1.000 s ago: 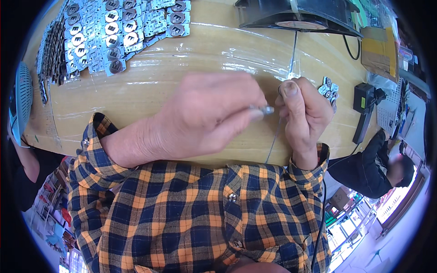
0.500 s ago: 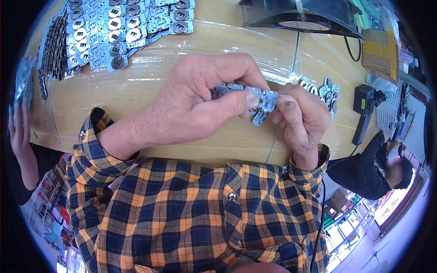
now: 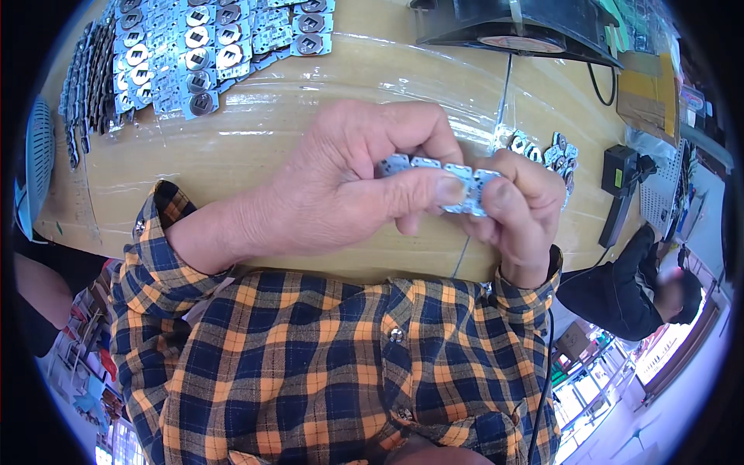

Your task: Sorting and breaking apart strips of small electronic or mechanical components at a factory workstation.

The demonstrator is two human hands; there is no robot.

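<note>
Both my hands are closed on one strip of small light-blue circuit boards [image 3: 425, 163], held up over the middle of the table. My left hand [image 3: 349, 170] pinches the strip with its thumb across the boards, the fingers curled behind it. At the strip's right end, my right hand [image 3: 523, 205] grips the last board between thumb and fingers. My fingers hide part of the strip. On the table just beyond my right hand lie several small boards with round metal parts [image 3: 559, 155].
At the far left, rows of circuit board strips [image 3: 198, 58] lie side by side. A black fan [image 3: 515, 31] stands at the back, with a cardboard box [image 3: 647, 93] to its right. Nearer on the right is a black device [image 3: 618, 170]. A blue basket [image 3: 40, 159] is at the left edge; another person [image 3: 620, 287] sits to the right.
The strip and both hands have shifted slightly right and nearer. The board that hung below the strip's end no longer shows there. A person's hand at the left edge has moved off the basket.
</note>
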